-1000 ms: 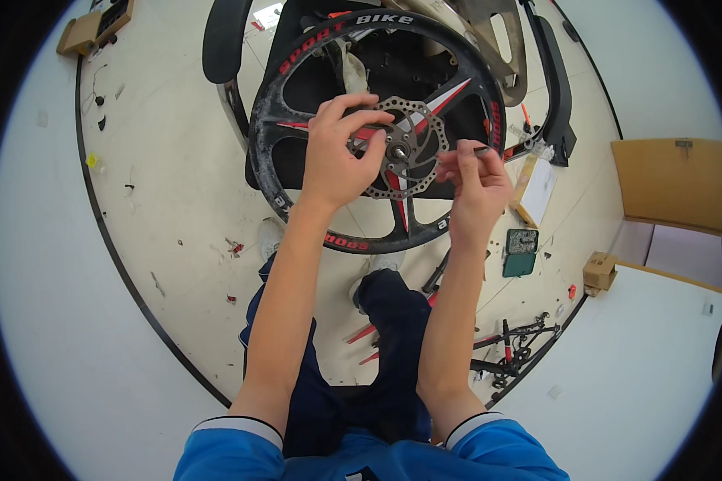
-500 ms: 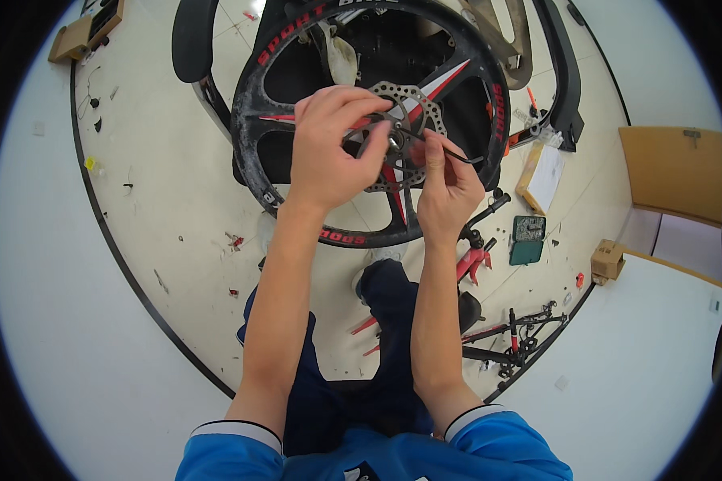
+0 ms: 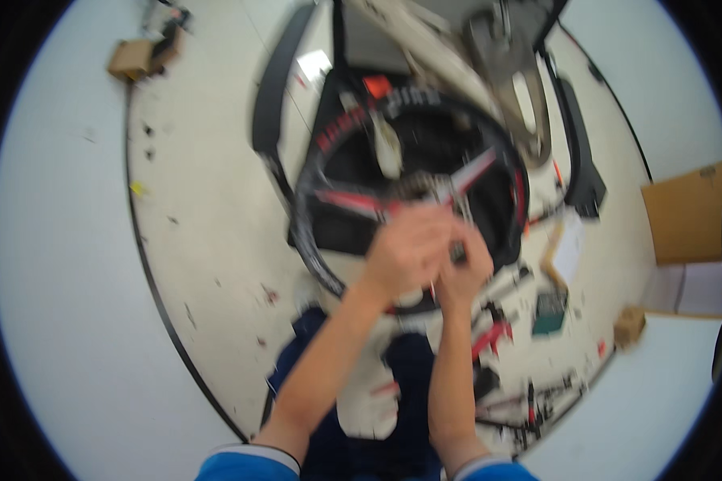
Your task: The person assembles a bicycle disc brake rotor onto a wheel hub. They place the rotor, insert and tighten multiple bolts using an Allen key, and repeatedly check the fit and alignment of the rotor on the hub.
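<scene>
Here the left hand (image 3: 405, 252) is curled over the hub of the black bicycle wheel (image 3: 413, 196) on the floor; beside it, the right hand (image 3: 461, 268) pinches a small dark tool (image 3: 458, 253). A slip off the hub is possible.

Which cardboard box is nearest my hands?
The small box at lower right, beside the teal item; the other small box lies far off, upper left.
</scene>
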The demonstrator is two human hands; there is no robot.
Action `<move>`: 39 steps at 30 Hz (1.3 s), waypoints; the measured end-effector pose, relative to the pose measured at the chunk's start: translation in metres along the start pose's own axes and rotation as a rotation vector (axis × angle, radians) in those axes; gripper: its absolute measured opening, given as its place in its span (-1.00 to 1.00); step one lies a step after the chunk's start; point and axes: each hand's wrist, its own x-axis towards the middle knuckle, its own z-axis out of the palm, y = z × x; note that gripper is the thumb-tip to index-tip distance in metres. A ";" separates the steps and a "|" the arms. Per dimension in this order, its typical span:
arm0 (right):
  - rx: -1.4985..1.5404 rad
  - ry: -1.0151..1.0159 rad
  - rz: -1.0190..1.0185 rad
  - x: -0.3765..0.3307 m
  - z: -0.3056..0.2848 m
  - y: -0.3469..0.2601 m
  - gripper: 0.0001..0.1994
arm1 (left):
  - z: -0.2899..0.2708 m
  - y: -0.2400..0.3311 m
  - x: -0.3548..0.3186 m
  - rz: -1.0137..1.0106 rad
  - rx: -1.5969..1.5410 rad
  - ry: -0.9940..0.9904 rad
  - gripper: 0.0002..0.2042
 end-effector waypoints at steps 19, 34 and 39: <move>0.255 0.021 -0.019 0.002 0.027 0.001 -0.81 | -0.011 0.000 0.001 0.015 0.033 0.024 -0.70; 0.296 0.024 0.098 -0.003 0.028 0.008 -0.66 | 0.005 0.004 -0.015 -0.031 0.101 0.067 -0.68; 0.255 -0.033 0.051 0.002 0.026 -0.001 -0.68 | 0.006 0.004 -0.028 -0.029 0.167 0.071 -0.69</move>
